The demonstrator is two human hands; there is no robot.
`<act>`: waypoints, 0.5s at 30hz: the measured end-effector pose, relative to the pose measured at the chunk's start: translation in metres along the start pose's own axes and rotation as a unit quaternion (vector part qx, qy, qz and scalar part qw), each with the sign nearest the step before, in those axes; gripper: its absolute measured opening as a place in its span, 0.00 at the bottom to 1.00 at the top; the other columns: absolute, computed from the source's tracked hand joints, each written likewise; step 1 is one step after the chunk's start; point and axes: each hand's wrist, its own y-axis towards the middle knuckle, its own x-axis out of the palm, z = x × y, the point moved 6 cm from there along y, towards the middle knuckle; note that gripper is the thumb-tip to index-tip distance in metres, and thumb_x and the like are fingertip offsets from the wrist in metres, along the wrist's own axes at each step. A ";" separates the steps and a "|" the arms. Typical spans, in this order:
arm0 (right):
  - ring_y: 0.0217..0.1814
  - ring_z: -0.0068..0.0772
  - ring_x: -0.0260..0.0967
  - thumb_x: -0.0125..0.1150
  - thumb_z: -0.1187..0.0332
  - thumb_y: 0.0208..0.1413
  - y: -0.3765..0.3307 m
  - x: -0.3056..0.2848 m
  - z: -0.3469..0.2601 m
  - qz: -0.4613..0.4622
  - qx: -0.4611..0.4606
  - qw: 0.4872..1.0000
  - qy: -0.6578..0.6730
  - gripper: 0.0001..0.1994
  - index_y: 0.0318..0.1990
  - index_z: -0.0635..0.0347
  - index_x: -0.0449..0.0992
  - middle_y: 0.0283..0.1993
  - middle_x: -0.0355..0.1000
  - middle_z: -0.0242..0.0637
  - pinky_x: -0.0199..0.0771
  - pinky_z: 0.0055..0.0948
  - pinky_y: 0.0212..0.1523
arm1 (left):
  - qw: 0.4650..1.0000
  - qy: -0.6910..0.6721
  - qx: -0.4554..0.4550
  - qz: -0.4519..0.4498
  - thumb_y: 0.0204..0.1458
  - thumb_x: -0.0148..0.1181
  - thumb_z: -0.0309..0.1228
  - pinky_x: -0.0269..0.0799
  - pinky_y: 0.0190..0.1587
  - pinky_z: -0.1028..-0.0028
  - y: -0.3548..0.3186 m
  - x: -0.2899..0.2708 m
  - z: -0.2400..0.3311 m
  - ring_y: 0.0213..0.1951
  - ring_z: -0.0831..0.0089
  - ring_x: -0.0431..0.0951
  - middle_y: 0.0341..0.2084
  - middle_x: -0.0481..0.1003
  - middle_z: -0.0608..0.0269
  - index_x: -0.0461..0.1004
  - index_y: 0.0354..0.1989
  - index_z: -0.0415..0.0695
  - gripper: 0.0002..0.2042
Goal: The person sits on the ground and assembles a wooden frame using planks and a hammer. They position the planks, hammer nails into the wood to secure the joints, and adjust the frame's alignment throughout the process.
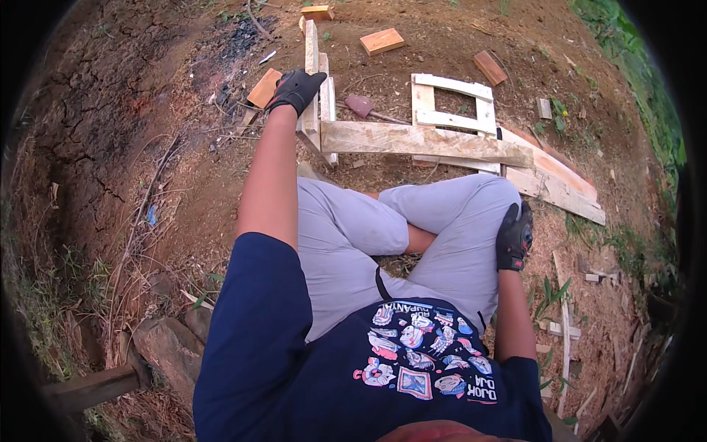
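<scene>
On the dirt (184, 214), my left hand (296, 90) holds the wood frame (412, 138), maybe steadying it; my flat right hand (514, 237) should help.

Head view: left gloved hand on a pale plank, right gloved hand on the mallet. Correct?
Not the right hand: the head view shows the right gloved hand at the right knee, not on the mallet, which lies untouched on the ground. The left gloved hand is on a pale plank, as you say.
</scene>
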 end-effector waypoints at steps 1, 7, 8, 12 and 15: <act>0.71 0.67 0.67 0.45 0.50 0.76 0.000 0.001 0.000 -0.007 0.001 1.000 -0.001 0.31 0.68 0.75 0.69 0.68 0.70 0.66 0.67 0.52 0.72 | 1.000 -0.015 -0.006 -0.005 0.54 0.56 0.66 0.78 0.56 0.61 -0.006 0.001 0.002 0.50 0.56 0.87 0.45 0.86 0.48 0.84 0.56 0.43 0.38; 0.68 0.57 0.73 0.52 0.50 0.75 0.008 0.000 0.044 -0.063 0.028 0.980 0.186 0.30 0.68 0.72 0.70 0.67 0.73 0.61 0.72 0.44 0.69 | 1.000 0.001 -0.005 0.023 0.56 0.57 0.64 0.75 0.62 0.55 -0.007 -0.009 0.005 0.55 0.46 0.83 0.52 0.83 0.41 0.83 0.57 0.41 0.37; 0.61 0.46 0.78 0.56 0.53 0.73 0.013 -0.010 0.072 -0.064 0.026 0.978 0.194 0.27 0.66 0.69 0.74 0.61 0.78 0.54 0.76 0.39 0.63 | 1.000 -0.008 0.009 0.021 0.56 0.57 0.64 0.75 0.62 0.55 -0.009 -0.002 0.019 0.56 0.46 0.83 0.53 0.83 0.41 0.82 0.58 0.41 0.37; 0.48 0.38 0.84 0.56 0.57 0.71 -0.013 -0.005 0.162 -0.164 0.081 0.980 0.083 0.20 0.57 0.63 0.82 0.49 0.85 0.45 0.80 0.36 0.53 | 1.000 -0.019 -0.017 -0.018 0.56 0.60 0.63 0.78 0.54 0.55 -0.011 -0.002 0.009 0.47 0.52 0.87 0.45 0.86 0.47 0.84 0.55 0.42 0.35; 0.53 0.33 0.81 0.61 0.58 0.68 -0.037 0.030 0.207 -0.235 0.210 0.931 0.187 0.20 0.60 0.60 0.82 0.50 0.84 0.41 0.80 0.34 0.54 | 1.000 -0.005 -0.003 0.003 0.55 0.61 0.63 0.78 0.56 0.58 0.002 0.002 0.002 0.48 0.54 0.87 0.47 0.86 0.49 0.83 0.57 0.43 0.36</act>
